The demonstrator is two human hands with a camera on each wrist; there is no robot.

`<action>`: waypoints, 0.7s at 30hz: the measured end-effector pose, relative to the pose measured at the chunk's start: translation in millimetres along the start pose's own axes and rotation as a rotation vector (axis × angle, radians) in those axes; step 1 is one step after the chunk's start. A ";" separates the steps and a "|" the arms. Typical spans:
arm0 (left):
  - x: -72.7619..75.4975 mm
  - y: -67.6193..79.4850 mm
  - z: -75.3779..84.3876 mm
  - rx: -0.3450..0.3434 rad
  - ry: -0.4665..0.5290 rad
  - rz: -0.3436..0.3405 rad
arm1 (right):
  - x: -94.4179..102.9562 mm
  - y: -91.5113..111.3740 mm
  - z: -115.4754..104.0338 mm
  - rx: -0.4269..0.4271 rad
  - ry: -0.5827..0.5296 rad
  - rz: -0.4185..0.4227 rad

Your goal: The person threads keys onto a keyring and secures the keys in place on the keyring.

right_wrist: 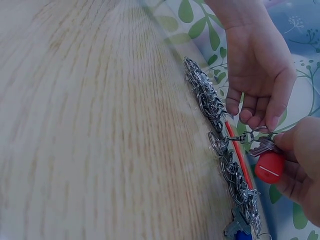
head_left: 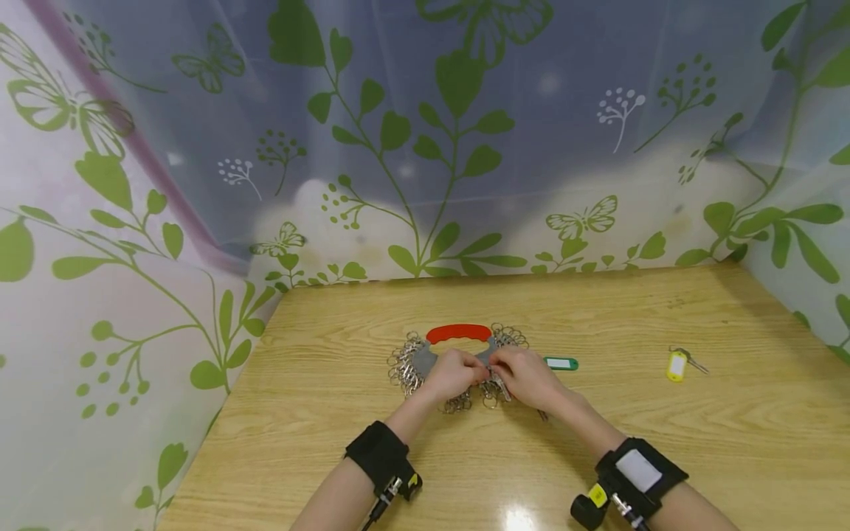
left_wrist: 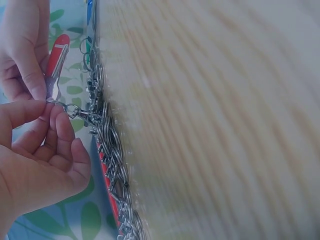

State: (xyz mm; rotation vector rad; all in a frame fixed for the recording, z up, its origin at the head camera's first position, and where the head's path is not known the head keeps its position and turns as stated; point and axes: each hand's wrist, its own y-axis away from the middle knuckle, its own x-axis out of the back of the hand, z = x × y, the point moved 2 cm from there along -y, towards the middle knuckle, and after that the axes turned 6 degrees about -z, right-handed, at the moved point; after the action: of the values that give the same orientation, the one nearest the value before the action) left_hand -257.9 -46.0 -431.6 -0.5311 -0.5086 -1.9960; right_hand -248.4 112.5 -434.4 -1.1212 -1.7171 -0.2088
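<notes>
A grey key carrier with a red grip lies on the table, many snap hooks and split rings hanging along its edge. My left hand pinches a split ring on one of those hooks between thumb and fingertip. Close beside it, my right hand pinches a bunch of keys with a red key tag. The keys meet the ring between both hands' fingertips; whether they are threaded on it I cannot tell. In the left wrist view the red tag stands above the ring.
To the right of the hands lies a green key tag. Farther right is a yellow key tag with a key. A blue tag with a key shows near the carrier. Patterned curtains border the wooden table.
</notes>
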 end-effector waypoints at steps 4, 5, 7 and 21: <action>-0.3 0.6 0.0 0.002 0.005 -0.003 | 0.1 0.6 -0.8 0.003 -0.003 -0.003; -0.3 0.7 0.1 0.004 0.006 -0.002 | 0.1 0.8 -0.8 0.004 -0.004 -0.004; -0.6 0.9 0.2 0.006 0.012 -0.002 | 0.0 0.9 -0.9 0.007 -0.004 -0.006; -0.4 -0.2 -1.1 -0.039 -0.029 -0.043 | 1.5 1.0 0.9 -0.001 -0.020 -0.004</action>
State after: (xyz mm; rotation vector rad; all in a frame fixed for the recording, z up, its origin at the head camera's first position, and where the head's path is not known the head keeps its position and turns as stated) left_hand -258.0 -46.2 -432.8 -0.5785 -0.5036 -2.0451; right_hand -248.2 114.5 -433.9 -1.1240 -1.7371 -0.2015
